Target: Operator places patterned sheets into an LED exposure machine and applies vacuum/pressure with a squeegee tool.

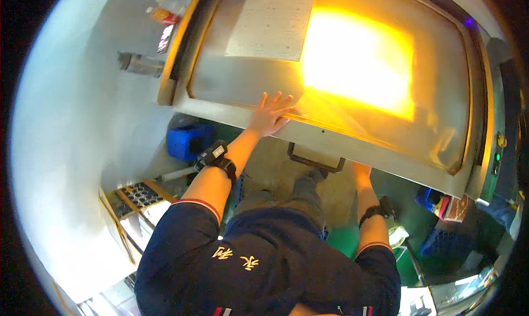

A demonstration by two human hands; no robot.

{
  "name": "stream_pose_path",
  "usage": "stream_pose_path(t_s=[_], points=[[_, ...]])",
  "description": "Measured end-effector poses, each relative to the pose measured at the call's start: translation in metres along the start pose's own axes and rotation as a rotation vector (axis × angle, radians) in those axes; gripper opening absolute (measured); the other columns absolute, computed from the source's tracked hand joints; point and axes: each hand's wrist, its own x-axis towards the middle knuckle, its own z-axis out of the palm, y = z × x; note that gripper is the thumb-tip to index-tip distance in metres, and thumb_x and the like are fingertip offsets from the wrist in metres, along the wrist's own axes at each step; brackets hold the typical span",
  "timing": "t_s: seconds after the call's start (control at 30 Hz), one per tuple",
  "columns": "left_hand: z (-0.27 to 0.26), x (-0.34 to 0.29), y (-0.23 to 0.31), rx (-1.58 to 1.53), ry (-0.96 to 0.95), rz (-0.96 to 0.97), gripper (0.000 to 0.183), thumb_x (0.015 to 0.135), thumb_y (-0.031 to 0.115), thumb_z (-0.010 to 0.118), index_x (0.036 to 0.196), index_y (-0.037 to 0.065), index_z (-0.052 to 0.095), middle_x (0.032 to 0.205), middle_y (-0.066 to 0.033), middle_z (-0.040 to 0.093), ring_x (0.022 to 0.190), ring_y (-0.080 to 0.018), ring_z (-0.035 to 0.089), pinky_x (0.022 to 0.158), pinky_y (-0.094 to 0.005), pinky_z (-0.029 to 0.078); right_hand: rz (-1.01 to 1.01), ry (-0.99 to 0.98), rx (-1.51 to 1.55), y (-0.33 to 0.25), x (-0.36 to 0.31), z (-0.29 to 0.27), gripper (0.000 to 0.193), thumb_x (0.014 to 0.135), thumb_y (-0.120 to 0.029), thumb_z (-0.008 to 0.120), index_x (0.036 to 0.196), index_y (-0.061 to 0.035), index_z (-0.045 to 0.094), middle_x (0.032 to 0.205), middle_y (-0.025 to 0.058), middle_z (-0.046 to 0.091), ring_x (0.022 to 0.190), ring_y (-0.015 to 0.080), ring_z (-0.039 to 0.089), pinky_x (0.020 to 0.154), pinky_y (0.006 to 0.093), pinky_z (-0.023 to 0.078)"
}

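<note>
A large metal-framed panel (231,79) with a glossy surface fills the space before me. Strong yellow light (358,62) glows from its middle right part. My left hand (270,116) lies flat on the near frame edge, fingers spread, and holds nothing. A pale rectangular sheet (270,23) with faint marks lies on the panel beyond that hand. The visible part of my right hand (361,170) reaches in beneath the near edge; its fingers are hidden by the frame. A black bar handle (314,162) hangs from the front edge, between my two arms and apart from both hands.
Left of the panel, a clear bottle (142,65), a phone (165,38) and further bottles stand on a pale surface. A blue bin (184,142) sits below the left corner. At right are a green-lit button (497,157) and a blue crate (446,241).
</note>
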Motion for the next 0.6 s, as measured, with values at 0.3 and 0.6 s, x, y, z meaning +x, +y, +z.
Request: stream_pose_path(t_s=[0.3,0.6], points=[[-0.017,-0.071,0.064,-0.07,-0.113,-0.015,0.08,0.085,0.044,0.067,0.152,0.015,0.032,0.163,-0.0074,0.017,0.15,-0.0386,0.009,0.114,-0.0678,0.011,0.288,-0.299,0.168,-0.036,-0.108,-0.129,0.05,0.082,-0.01,0.06,0.128,-0.0278,0.062,0.109,0.0108,0.07,0.1,0.0345,0.067,0.085,0.0441,0.053],[-0.056,-0.139,0.078,-0.133,-0.6,0.028,0.093,0.079,0.041,0.075,0.154,0.022,0.025,0.162,-0.0104,0.018,0.148,-0.04,0.015,0.115,-0.0643,0.017,-0.246,-0.389,0.029,-0.129,-0.111,-0.219,0.052,0.076,-0.005,0.06,0.122,-0.0291,0.066,0.112,0.0084,0.07,0.1,0.0282,0.068,0.082,0.0428,0.055]])
